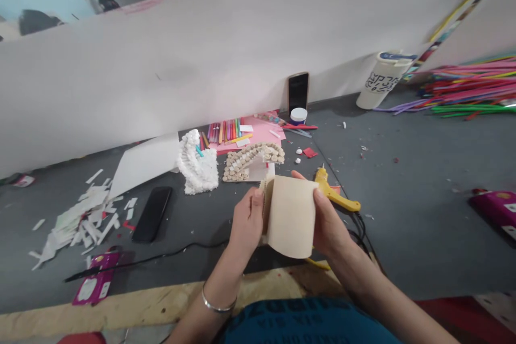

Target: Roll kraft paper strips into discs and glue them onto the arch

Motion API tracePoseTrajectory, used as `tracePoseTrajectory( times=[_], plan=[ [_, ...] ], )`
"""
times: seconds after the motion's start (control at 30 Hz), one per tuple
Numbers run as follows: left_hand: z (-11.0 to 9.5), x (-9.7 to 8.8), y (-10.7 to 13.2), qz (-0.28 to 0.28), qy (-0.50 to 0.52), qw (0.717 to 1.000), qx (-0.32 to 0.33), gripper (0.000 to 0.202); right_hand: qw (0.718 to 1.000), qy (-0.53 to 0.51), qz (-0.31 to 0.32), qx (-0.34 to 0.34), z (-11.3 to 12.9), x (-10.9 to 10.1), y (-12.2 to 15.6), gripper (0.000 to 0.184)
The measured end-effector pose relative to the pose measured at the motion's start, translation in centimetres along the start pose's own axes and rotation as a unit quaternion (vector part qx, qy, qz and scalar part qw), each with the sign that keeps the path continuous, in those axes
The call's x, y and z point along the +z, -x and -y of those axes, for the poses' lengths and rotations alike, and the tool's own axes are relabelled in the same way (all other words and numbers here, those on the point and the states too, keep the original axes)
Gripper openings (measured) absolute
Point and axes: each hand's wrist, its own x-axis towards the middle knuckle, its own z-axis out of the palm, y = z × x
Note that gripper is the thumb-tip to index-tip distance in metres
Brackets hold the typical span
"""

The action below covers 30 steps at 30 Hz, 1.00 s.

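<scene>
A cream-coloured curved sheet of card or paper (292,217) is held up between my two hands, close to the table's front edge. My left hand (249,217) is closed on its left side, where a ridged, corrugated-looking edge shows. My right hand (328,220) grips the right edge, thumb in front and fingers behind. Just beyond stands a small arched model covered in rolled beige coils (252,161). To its left is a white lumpy model (197,164) with a teal piece on it. A yellow glue gun (336,193) lies to the right of my right hand.
Left of me lie a black phone (152,214), white paper scraps (83,223), a white sheet (145,164) and a purple packet (97,279). Coloured pens (226,131), another phone (298,92), a white tumbler (382,80) and pipe cleaners (471,86) line the wall. A black cable (169,253) crosses the table.
</scene>
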Motion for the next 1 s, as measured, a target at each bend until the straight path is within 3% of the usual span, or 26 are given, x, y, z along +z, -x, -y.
tracePoseTrajectory(
  times=[0.13,0.3,0.53,0.6,0.7,0.87,1.0],
  plan=[
    [-0.2,0.2,-0.2,0.015,0.011,1.000,-0.004,0.041,0.998,-0.037,0.009,0.053,0.0,1.0,0.0,0.068],
    [0.2,-0.6,-0.3,-0.048,-0.084,0.994,0.041,0.033,0.992,-0.036,0.060,0.106,-0.7,0.6,0.3,0.081],
    [1.1,-2.7,-0.7,-0.133,-0.356,0.921,0.084,0.026,0.997,0.033,0.000,0.066,-1.6,-1.0,1.7,0.108],
    [1.5,-3.2,-0.9,-0.149,-0.395,0.903,0.077,0.027,0.997,0.053,-0.012,0.058,-1.2,-1.0,2.1,0.104],
    [1.8,-3.7,-1.0,-0.162,-0.411,0.894,0.075,0.028,0.997,0.059,-0.009,0.046,-0.7,-0.7,2.4,0.097],
    [1.8,-4.3,-1.2,-0.178,-0.408,0.892,0.083,0.031,0.994,0.098,-0.004,0.056,-0.4,0.1,2.4,0.109],
    [2.1,-4.4,-1.2,-0.189,-0.397,0.895,0.080,0.033,0.992,0.113,-0.041,0.036,-0.3,0.3,2.5,0.094]
  ],
)
